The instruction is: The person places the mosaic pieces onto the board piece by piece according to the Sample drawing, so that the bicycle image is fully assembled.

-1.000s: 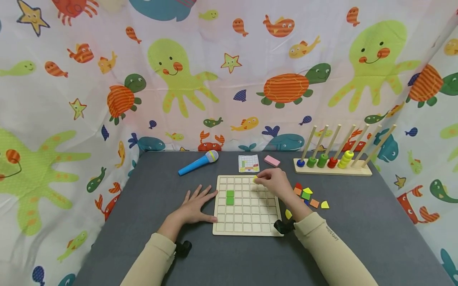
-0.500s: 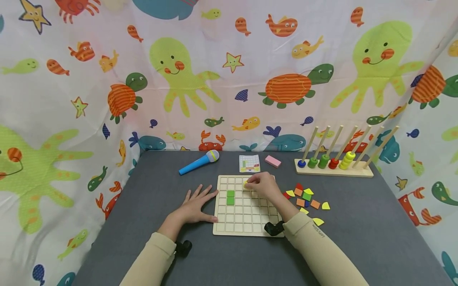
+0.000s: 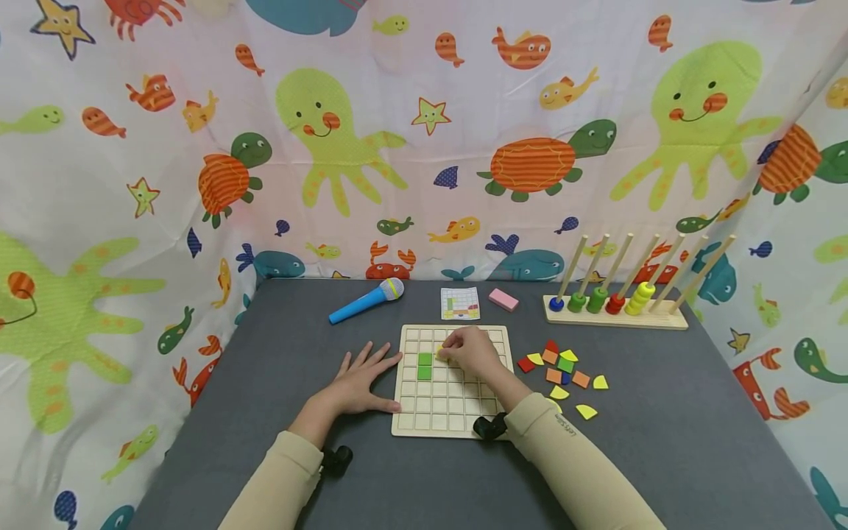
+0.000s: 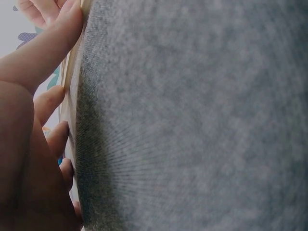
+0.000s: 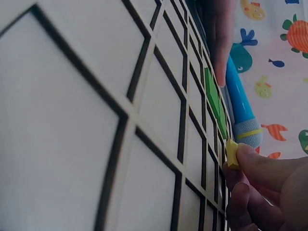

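A wooden grid board (image 3: 450, 421) lies on the dark table, with two green square tiles (image 3: 425, 366) set in neighbouring cells of one column. My left hand (image 3: 358, 383) rests with spread fingers at the board's left edge; in the left wrist view its thumb (image 4: 53, 48) touches the board's side. Over the board's upper part, my right hand (image 3: 472, 352) pinches a small yellow tile (image 5: 232, 154) between thumb and fingers. That tile is close over the grid, just right of the green tiles, and mostly covered by the fingers in the head view.
Several loose coloured tiles (image 3: 553, 375) lie right of the board. Behind it are a blue toy microphone (image 3: 361, 303), a printed pattern card (image 3: 460, 303) and a pink block (image 3: 503, 299). A wooden peg rack (image 3: 616, 318) with coloured rings stands at the back right.
My right hand has moved left and slightly nearer across the board with the yellow tile, toward the green tiles. More loose tiles show behind the forearm. The left hand stays in place.
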`<state>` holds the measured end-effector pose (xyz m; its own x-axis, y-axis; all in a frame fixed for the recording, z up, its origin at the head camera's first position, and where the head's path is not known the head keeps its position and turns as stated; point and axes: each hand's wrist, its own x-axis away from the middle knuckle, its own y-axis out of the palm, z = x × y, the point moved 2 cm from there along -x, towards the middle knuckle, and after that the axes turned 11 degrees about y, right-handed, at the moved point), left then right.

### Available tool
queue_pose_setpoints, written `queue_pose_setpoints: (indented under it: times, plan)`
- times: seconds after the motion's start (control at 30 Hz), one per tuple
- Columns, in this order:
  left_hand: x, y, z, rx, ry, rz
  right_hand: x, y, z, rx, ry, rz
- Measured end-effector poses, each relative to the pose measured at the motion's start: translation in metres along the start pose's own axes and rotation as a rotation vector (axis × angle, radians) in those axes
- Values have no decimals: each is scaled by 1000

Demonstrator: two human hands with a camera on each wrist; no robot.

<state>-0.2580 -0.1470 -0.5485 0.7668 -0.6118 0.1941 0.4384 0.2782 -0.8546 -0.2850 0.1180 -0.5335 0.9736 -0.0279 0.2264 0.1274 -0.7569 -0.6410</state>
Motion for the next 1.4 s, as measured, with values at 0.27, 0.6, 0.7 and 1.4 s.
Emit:
queue_pose_setpoints:
  times: [0.27,0.6,0.7,1.4]
  plan:
    - [-1,2,-1,3,12,-13,4,3,-4,147,-35,48]
    - [-2,3,-6,14,16,-1,5,6,-7,198,-45,14]
    - [-1,3,-5,8,14,0,5,5,-7,206,-45,2]
    - [1,1,-3,15,24,3,20,-15,-14,102,5,-39]
